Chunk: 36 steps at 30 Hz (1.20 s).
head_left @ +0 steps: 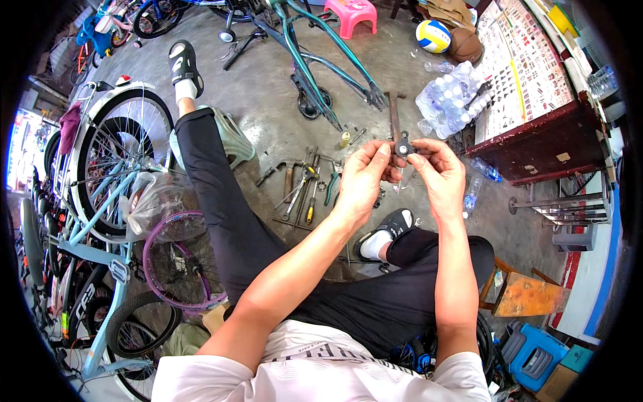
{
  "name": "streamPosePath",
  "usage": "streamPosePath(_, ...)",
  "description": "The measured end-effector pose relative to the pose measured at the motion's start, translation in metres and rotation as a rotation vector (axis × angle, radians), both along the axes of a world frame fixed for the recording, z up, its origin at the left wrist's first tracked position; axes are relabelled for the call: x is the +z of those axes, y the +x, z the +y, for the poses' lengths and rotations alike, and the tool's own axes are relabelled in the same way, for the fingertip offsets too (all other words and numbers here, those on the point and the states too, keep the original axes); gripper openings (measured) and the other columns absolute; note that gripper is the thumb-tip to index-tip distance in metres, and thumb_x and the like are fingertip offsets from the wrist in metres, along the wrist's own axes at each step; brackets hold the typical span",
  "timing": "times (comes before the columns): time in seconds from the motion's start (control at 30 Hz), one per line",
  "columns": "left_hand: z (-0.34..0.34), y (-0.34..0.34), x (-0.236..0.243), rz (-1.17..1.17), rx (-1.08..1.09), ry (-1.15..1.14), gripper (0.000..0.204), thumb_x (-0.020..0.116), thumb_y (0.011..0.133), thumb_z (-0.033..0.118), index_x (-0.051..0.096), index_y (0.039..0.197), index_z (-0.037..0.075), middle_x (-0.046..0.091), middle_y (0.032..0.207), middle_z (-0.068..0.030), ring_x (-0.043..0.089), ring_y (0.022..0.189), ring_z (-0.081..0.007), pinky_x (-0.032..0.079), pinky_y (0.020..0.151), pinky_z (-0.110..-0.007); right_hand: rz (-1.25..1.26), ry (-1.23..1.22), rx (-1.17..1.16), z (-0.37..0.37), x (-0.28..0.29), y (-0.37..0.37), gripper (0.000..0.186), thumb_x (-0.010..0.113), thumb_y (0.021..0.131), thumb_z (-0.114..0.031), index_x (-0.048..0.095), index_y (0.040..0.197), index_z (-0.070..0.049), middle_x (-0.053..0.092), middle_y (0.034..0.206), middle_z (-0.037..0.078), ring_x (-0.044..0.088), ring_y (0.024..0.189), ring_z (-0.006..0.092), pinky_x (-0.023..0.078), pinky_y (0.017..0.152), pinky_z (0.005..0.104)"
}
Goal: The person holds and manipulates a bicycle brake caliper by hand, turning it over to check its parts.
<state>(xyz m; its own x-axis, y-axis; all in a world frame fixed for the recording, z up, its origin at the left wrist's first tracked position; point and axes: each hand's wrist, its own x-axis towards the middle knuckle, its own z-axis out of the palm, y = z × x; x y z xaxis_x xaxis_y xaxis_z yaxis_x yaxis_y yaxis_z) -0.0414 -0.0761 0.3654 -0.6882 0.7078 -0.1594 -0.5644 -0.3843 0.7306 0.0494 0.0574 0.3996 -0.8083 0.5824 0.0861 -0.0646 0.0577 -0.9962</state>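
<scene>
Both hands are raised in front of me over the floor. They hold a small black part (404, 139) with a round silver bolt head in its middle; its exact kind I cannot make out. My left hand (365, 175) pinches it from the left between thumb and curled fingers. From the right, my right hand (441, 175) closes on the same part, its thumb close to the bolt. A thin, light-coloured piece hangs below the part between the hands. Just beyond the fingers, a hammer (394, 112) lies on the floor, partly hidden by them.
Several hand tools, including a yellow-handled screwdriver (311, 210), lie left of my hands. A teal bicycle frame (305, 60) lies ahead. Bagged water bottles (450, 97) and a dark red cabinet (546, 151) stand right. Bicycles (110, 171) and a purple wheel rim (153, 264) crowd the left.
</scene>
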Motion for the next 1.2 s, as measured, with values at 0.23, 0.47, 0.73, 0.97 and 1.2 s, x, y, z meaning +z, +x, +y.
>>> streamPosePath(0.23, 0.013, 0.005, 0.001, 0.155, 0.056, -0.144, 0.023, 0.063, 0.105, 0.026, 0.065, 0.101, 0.004, 0.070, 0.084, -0.0043, 0.061, 0.067, -0.0097, 0.050, 0.065, -0.026, 0.007, 0.203, 0.004, 0.008, -0.005, 0.007, 0.022, 0.074, 0.091, 0.000, 0.071, 0.113, 0.001, 0.072, 0.102, 0.004, 0.066, 0.091, 0.0107, 0.052, 0.081, 0.0248)
streamPosePath(0.47, 0.013, 0.001, 0.007, 0.099, -0.036, -0.164, 0.026, 0.061, 0.106, 0.029, 0.062, 0.095, 0.006, 0.066, 0.079, -0.0024, 0.058, 0.061, -0.0074, 0.048, 0.056, -0.025, -0.022, 0.308, 0.007, 0.009, 0.002, 0.008, 0.021, 0.076, 0.087, 0.001, 0.073, 0.107, 0.001, 0.072, 0.098, 0.006, 0.068, 0.089, 0.0139, 0.053, 0.081, 0.0282)
streamPosePath(0.73, 0.006, -0.013, -0.001, 0.180, 0.007, -0.257, 0.034, 0.056, 0.108, 0.032, 0.062, 0.092, 0.003, 0.062, 0.070, -0.0018, 0.053, 0.053, -0.0058, 0.043, 0.046, -0.026, -0.036, 0.624, 0.008, -0.010, 0.022, -0.003, 0.022, 0.078, 0.082, 0.001, 0.073, 0.104, 0.000, 0.072, 0.093, 0.010, 0.069, 0.084, 0.0192, 0.054, 0.078, 0.0310)
streamPosePath(0.97, 0.002, -0.010, 0.000, 0.405, 0.053, -0.293, 0.025, 0.056, 0.109, 0.027, 0.059, 0.100, 0.004, 0.062, 0.076, -0.0016, 0.051, 0.054, -0.0055, 0.044, 0.048, -0.024, -0.022, 0.500, -0.028, -0.012, 0.009, -0.006, 0.022, 0.078, 0.084, 0.002, 0.071, 0.105, 0.001, 0.073, 0.095, 0.008, 0.068, 0.086, 0.0156, 0.054, 0.079, 0.0291)
streamPosePath(1.2, -0.003, -0.013, -0.007, 0.145, 0.051, -0.087, 0.023, 0.053, 0.110, 0.024, 0.061, 0.105, 0.003, 0.064, 0.081, -0.0033, 0.055, 0.058, -0.0082, 0.048, 0.053, -0.024, -0.018, 0.191, -0.008, -0.009, -0.002, -0.010, 0.029, 0.079, 0.086, 0.000, 0.068, 0.113, 0.002, 0.072, 0.098, 0.005, 0.066, 0.090, 0.0114, 0.053, 0.081, 0.0264)
